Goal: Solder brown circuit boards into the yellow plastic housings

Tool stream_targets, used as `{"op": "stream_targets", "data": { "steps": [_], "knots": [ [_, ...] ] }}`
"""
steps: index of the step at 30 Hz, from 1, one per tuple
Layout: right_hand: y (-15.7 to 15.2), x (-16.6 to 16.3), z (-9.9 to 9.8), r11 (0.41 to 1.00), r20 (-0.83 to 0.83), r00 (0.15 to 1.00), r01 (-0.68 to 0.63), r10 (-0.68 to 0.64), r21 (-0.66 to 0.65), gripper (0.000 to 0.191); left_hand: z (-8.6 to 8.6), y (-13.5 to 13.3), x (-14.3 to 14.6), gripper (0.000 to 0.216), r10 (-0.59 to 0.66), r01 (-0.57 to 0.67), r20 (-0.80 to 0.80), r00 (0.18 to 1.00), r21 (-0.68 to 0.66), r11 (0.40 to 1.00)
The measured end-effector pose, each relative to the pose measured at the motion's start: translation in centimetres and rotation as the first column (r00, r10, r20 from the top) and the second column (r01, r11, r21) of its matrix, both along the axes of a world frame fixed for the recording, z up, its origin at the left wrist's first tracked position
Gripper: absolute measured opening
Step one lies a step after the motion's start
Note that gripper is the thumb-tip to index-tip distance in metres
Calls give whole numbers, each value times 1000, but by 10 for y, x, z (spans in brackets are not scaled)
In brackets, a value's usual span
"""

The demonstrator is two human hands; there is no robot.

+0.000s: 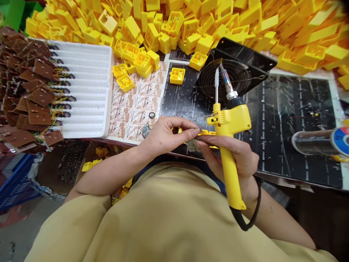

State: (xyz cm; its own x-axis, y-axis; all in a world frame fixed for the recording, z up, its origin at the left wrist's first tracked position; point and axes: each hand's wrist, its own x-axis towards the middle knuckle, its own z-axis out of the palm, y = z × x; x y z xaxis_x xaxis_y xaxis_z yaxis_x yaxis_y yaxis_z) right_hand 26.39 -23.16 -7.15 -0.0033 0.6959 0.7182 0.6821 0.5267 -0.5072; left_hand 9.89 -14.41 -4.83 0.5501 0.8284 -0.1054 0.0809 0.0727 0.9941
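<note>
My right hand point(247, 158) is wrapped around a yellow soldering gun point(231, 178), whose tip points up and away from me. Its thumb and index finger also reach in toward my left hand point(170, 136). That hand is closed, thumb against index finger, over a small piece I cannot make out. Just below the fingertips shows a small grey-green part point(193, 146). Yellow plastic housings point(203, 132) lie under and behind the fingers, mostly hidden. Left of my left hand are a grey metallic piece point(145, 130) and a small black ring point(152, 115).
A black fan point(247, 52) with a wire guard leans behind the gun. Yellow housings point(152, 34) are heaped along the back. At left, brown circuit boards point(39, 109) with wires rest on a white ribbed tray point(89, 91). A solder spool point(311, 142) lies at right.
</note>
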Motion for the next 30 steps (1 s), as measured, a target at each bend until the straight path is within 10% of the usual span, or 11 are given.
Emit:
{"op": "stream_targets", "data": {
  "steps": [10, 15, 19, 30],
  "knots": [
    [-2, 23, -5, 994, 3, 997, -73, 73, -84, 54, 18, 19, -22, 27, -85, 103, -149, 985, 119, 987],
    [17, 31, -22, 972, 217, 954, -173, 206, -162, 41, 29, 49, -47, 16, -161, 509, -727, 668, 288, 811],
    [31, 10, -37, 976, 328, 923, -162, 202, -145, 27, 28, 63, -44, 20, -176, 704, -885, 430, 207, 679],
    [5, 28, 10, 997, 223, 972, -74, 79, -28, 8, 41, 99, -50, 12, -241, 853, -926, 289, 135, 505]
  ]
}}
